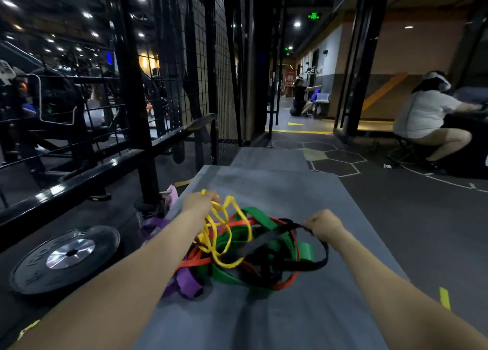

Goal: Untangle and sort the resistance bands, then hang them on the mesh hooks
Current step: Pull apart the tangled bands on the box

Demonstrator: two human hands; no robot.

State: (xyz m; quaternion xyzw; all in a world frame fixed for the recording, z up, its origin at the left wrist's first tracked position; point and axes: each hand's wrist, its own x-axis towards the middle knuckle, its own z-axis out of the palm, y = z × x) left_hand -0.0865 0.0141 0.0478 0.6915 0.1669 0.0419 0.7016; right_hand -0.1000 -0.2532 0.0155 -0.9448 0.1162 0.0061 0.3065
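Bands (pixel 245 246) tangled on mat (pixel 277 191); left grip (pixel 200 201) grasping yellow band (pixel 224 233), right grip (pixel 324 224) black band (pixel 303 265).

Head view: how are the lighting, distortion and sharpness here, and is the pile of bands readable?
Head view: dim gym with bright ceiling-light glare at upper left; strong wide-angle bending of the black wire mesh panel; the hands are slightly soft, the left hand on the thin yellow band, the right hand on the flat black band, colours clear.

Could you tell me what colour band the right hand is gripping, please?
Black: the right hand grips a black band, clearest in the head view.
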